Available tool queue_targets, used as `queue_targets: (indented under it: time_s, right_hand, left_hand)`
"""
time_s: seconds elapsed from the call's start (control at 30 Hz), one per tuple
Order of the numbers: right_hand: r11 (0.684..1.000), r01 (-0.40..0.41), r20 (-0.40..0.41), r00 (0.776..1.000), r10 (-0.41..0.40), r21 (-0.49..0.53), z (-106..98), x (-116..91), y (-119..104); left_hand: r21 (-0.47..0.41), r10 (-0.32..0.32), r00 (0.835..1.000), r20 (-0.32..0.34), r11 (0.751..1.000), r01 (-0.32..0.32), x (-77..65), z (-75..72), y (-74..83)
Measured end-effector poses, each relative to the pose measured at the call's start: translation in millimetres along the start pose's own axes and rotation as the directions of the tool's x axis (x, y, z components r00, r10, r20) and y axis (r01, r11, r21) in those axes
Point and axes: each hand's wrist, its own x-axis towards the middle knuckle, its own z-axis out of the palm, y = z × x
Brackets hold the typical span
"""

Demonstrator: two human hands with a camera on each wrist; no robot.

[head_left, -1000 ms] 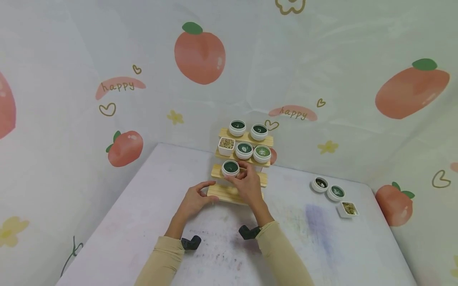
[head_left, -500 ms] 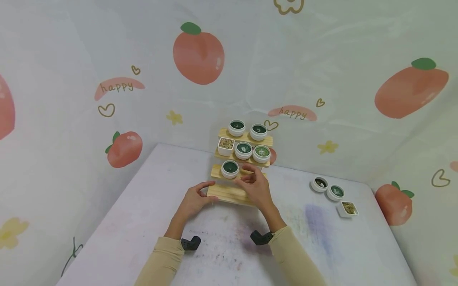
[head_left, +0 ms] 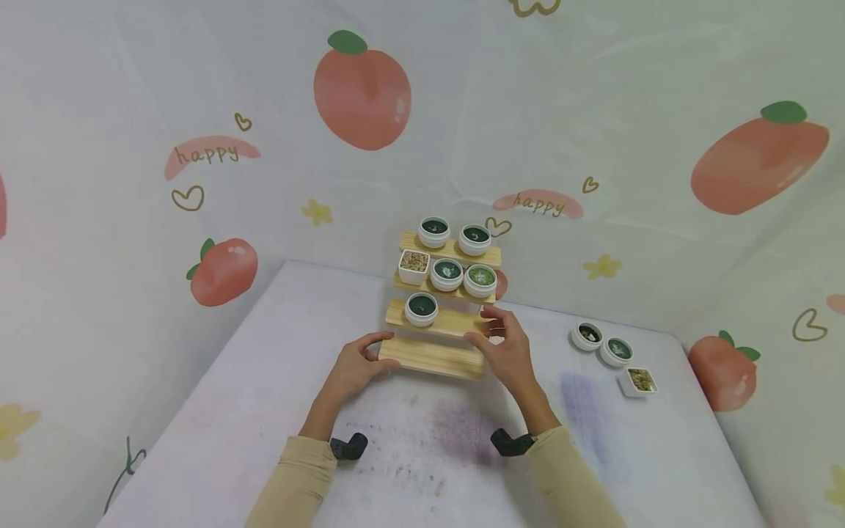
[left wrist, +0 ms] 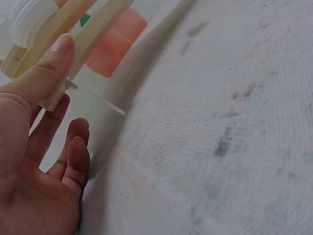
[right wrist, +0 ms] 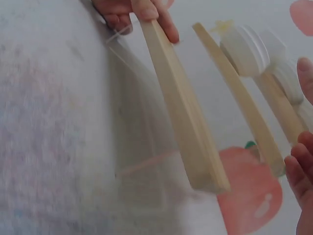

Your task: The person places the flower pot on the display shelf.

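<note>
"Stand [head_left: 455, 323] examined: four stepped wooden boards, near the back edge of the table [head_left: 251, 381]. How does it rate for handling?"

"Stiff, in my judgement, and fairly light. A clear support [left wrist: 116, 108] shows at the lowest board [head_left: 432, 358]; I would log that as the fragile part. Take hold at the board ends, thumb above, fingers below, and tilt nothing, since the load looks unfastened."

"State the load."

"Two round bowls [head_left: 433, 233] on the top board. Next board down: a square dish [head_left: 414, 268] at the left end, then a pair of bowls [head_left: 447, 276]. Third board: one dark green bowl [head_left: 421, 311] toward its left end. White walls, probably smooth enough to slip; pinch each at opposite sides. Whether the fillings are loose, I cannot tell. Two further bowls [head_left: 617, 353] and another square dish [head_left: 637, 383] sit off the stand, toward the table's right back corner."

"And the hands?"

"Left hand [head_left: 353, 367]: grips the left end of the lowest board, thumb on the upper face, a finger beneath, others curling free below. Right hand [head_left: 511, 352]: thumb and bent fingers well parted, nothing held, at the right end of the third board. Fingertip contact with the wood: cannot confirm. Both forearms [head_left: 321, 416] slant inward toward the stand."
</note>
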Motion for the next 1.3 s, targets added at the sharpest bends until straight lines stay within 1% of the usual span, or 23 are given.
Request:
queue_targets:
  time_s: [0.1, 0.23, 0.37, 0.43, 0.5, 0.6, 0.8, 0.9, 0.97, 1.03, 1.07, 1.17, 1.3]
  right_hand:
    - [0.999, 0.005, -0.007, 1.0, -0.006, -0.037, -11.4, -1.2, 7.7]
    - [0.994, -0.021, -0.018, 1.0, 0.02, -0.103, -26.8, -3.2, 18.6]
    - [0.982, -0.063, -0.052, 0.997, 0.055, -0.178, -44.8, -6.2, 30.3]
    - [0.973, -0.098, -0.07, 0.994, 0.085, -0.209, -55.0, -8.2, 35.1]
    - [0.966, -0.136, -0.085, 0.989, 0.12, -0.22, -65.7, -10.3, 38.9]
    - [0.95, -0.192, -0.098, 0.98, 0.173, -0.244, -83.3, -13.0, 44.6]
    - [0.917, -0.234, -0.127, 0.971, 0.203, -0.323, -118.2, -19.9, 57.1]
    - [0.886, -0.269, -0.152, 0.962, 0.228, -0.377, -133.3, -26.8, 62.2]
    - [0.865, -0.304, -0.169, 0.952, 0.257, -0.399, -142.7, -31.4, 65.2]
    - [0.845, -0.348, -0.186, 0.937, 0.297, -0.406, -151.2, -35.5, 67.7]
    - [0.832, -0.373, -0.191, 0.927, 0.322, -0.41, -155.1, -37.5, 68.3]
    - [0.809, -0.437, -0.22, 0.899, 0.379, -0.392, -165.3, -43.2, 69.4]
    - [0.756, -0.509, -0.26, 0.861, 0.438, -0.411, -177.6, -51.6, 72.7]
  left_hand:
    - [0.003, 0.005, 1.0, -0.004, 1.0, -0.005, -0.3, 0.0, -0.4]
    - [0.004, 0.007, 1.0, -0.01, 1.0, -0.007, -0.8, 0.3, -0.6]
    - [0.009, 0.008, 1.0, -0.014, 1.0, -0.007, -1.5, 1.1, 0.4]
    - [0.013, 0.007, 1.0, -0.015, 1.0, -0.006, -1.7, 1.5, 0.9]
    - [0.018, 0.003, 1.0, -0.019, 1.0, -0.003, -2.1, 1.8, 1.4]
    - [0.019, -0.003, 1.0, -0.021, 1.0, 0.003, -2.3, 2.1, 1.4]
    - [0.022, -0.01, 1.0, -0.022, 1.0, 0.01, -3.5, 1.5, 2.2]
    - [0.029, -0.009, 1.0, -0.023, 1.0, 0.009, -3.7, 1.1, 2.2]
    - [0.034, -0.012, 1.0, -0.028, 0.999, 0.013, -4.4, 0.7, 2.6]
    - [0.034, -0.015, 0.999, -0.032, 0.999, 0.016, -5.3, 0.2, 3.0]
    - [0.033, -0.017, 0.999, -0.034, 0.999, 0.018, -5.6, 0.0, 3.3]
    - [0.028, -0.019, 0.999, -0.032, 0.999, 0.02, -5.9, 0.2, 4.1]
    - [0.033, -0.017, 1.0, -0.025, 0.999, 0.018, -4.3, 1.5, 4.4]
